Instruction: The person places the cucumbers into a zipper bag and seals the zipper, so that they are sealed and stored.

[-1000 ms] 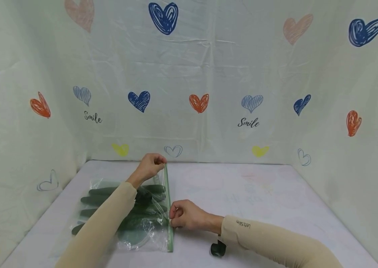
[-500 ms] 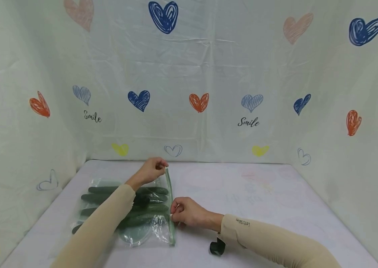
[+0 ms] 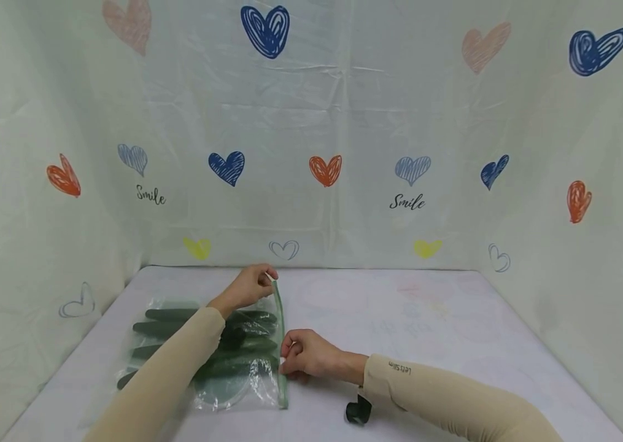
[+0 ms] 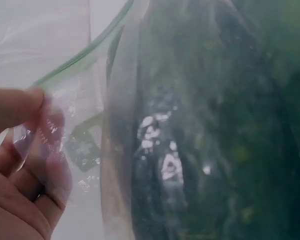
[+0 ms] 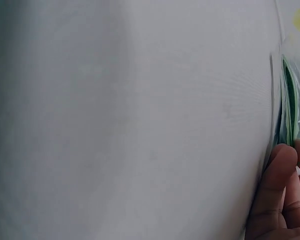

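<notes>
A clear zip bag (image 3: 223, 393) lies flat on the left of the table with several long, dark green cucumbers (image 3: 164, 329) side by side inside. Its green zip strip (image 3: 282, 396) runs along the right edge and bows slightly. My left hand (image 3: 246, 286) pinches the strip's far end between thumb and fingertip. Partway down the strip, my right hand (image 3: 311, 355) pinches the edge from the right. The left wrist view has the plastic (image 4: 85, 145) in front of the curled fingers. In the right wrist view, the fingers (image 5: 282, 167) hold the bag's edge, partly cut off.
The white table (image 3: 399, 331) reaches back to a plastic sheet wall (image 3: 366, 135) printed with hearts. A small black object (image 3: 358, 410) sits below the right cuff. My left sleeve (image 3: 162, 374) covers part of the bag.
The left hand has come slightly nearer with the strip's far end, and the strip has gone from straight to gently bowed. The right hand stays at nearly the same spot, still pinching.
</notes>
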Tool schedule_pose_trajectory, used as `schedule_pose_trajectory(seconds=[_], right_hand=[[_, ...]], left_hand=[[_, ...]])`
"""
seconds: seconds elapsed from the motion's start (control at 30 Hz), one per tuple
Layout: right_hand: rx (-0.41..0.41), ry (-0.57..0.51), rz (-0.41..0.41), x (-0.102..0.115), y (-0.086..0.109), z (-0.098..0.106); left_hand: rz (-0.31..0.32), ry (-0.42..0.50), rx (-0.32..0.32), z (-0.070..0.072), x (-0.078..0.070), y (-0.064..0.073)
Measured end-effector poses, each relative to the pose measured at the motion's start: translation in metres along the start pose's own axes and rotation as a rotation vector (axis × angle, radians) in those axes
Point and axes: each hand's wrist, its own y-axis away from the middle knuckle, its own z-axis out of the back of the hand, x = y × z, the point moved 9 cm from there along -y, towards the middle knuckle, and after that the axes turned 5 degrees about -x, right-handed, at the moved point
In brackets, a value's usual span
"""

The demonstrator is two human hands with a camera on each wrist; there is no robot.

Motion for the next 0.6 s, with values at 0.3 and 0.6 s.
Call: schedule_pose_trajectory(seconds=[0.3, 0.6], right_hand=[[-0.021, -0.030, 0.014, 0.002, 0.004, -0.007], [-0.024, -0.004, 0.035, 0.005, 0.008, -0.013]], left_hand=[[-0.093, -0.066, -0.081, 0.007, -0.009, 0.000], [-0.097, -0.061, -0.067, 0.005, -0.011, -0.004]])
